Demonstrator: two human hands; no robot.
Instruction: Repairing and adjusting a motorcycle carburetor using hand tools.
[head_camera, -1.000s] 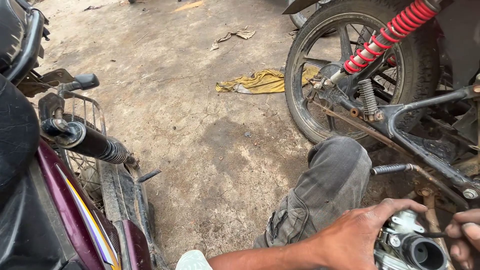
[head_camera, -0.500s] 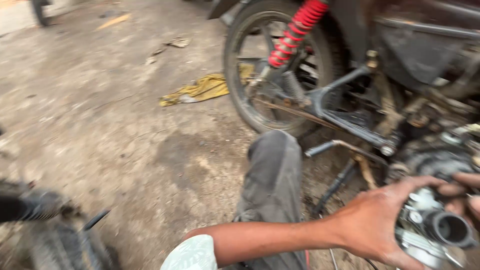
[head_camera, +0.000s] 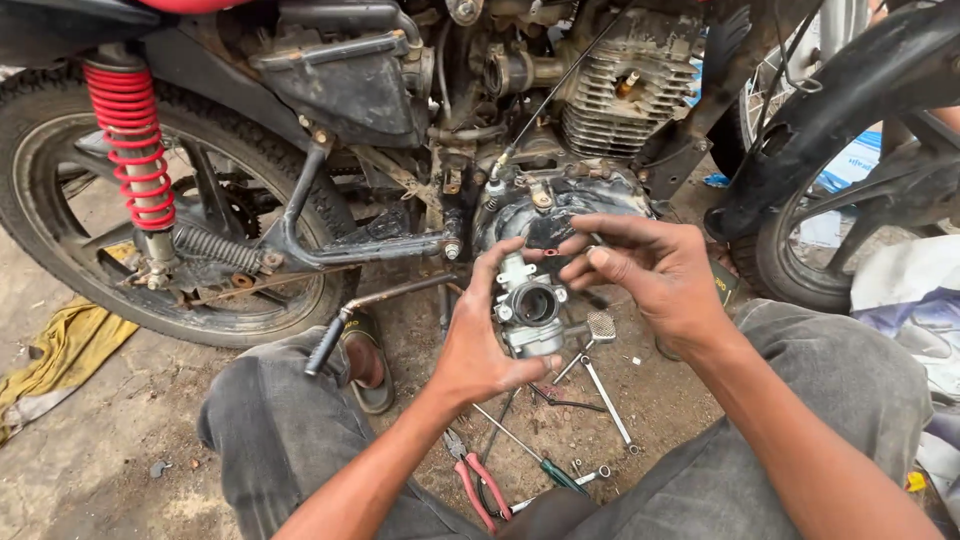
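— Since the earlier frame the view has swung from bare ground onto the motorcycle (head_camera: 420, 130), and the carburetor (head_camera: 528, 312) has risen to the middle between both hands.

— What's around, biggest first?

— Rear wheel (head_camera: 120, 200) with its red shock spring (head_camera: 130, 145), then the engine (head_camera: 610, 95), then pliers (head_camera: 478, 490), a screwdriver (head_camera: 530, 455) and wrenches (head_camera: 600, 375) on the dirt floor between the knees.

— And the hands?

— Left hand (head_camera: 480, 345) clenched round the carburetor body. Right hand (head_camera: 650, 270) has its fingers (head_camera: 570, 245) pinched at the top; what they hold, I cannot tell.

— Step?

— Likely inspecting or fitting a small part; it calls for steady fingers.
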